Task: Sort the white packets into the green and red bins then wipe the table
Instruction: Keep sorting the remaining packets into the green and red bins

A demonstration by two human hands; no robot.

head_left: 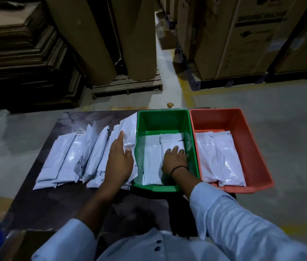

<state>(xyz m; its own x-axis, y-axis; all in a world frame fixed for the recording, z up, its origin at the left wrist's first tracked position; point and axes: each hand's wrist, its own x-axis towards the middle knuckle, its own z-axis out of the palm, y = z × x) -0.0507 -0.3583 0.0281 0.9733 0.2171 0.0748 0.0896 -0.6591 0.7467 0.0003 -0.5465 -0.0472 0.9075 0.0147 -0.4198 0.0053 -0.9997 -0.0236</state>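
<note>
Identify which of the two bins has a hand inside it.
The green bin: the right hand presses a white packet inside it; the red bin beside it holds only packets.

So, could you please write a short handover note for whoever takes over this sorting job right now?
Left hand: open, flat on the rightmost packets of the unsorted row on the table.
Right hand: open, pressing a packet down inside the green bin.
Done: two packets visible in the green bin, two in the red bin.
Left: sort the row, then wipe the table.
</note>
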